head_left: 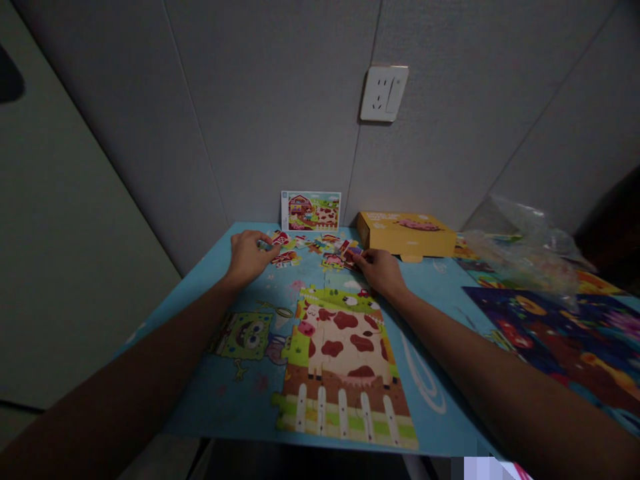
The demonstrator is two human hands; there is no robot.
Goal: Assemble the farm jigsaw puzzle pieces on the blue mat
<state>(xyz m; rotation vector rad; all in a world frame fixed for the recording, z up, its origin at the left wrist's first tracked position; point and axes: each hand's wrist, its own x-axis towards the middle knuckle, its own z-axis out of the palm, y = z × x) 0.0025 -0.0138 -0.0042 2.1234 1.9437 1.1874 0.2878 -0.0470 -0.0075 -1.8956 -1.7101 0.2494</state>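
Observation:
My left hand (251, 255) is at the far left of the loose pieces, its thumb and forefinger closed at the edge of a red puzzle piece (281, 238). Between the thumb and fingers of my right hand (383, 268) is a dark, multicoloured puzzle piece (353, 252). Several other loose puzzle pieces (316, 247) lie scattered between the two hands. Nearer to me lies a joined puzzle section (345, 347) showing a brown-spotted cow above a white fence. Its left edge has open tabs.
A picture card (313, 211) of the farm scene leans on the wall. Right of it sits a yellow box (407, 235). Clear plastic bags (525, 250) and a dark blue picture sheet (565, 340) lie on the right. The blue table (190, 400) has a cartoon print.

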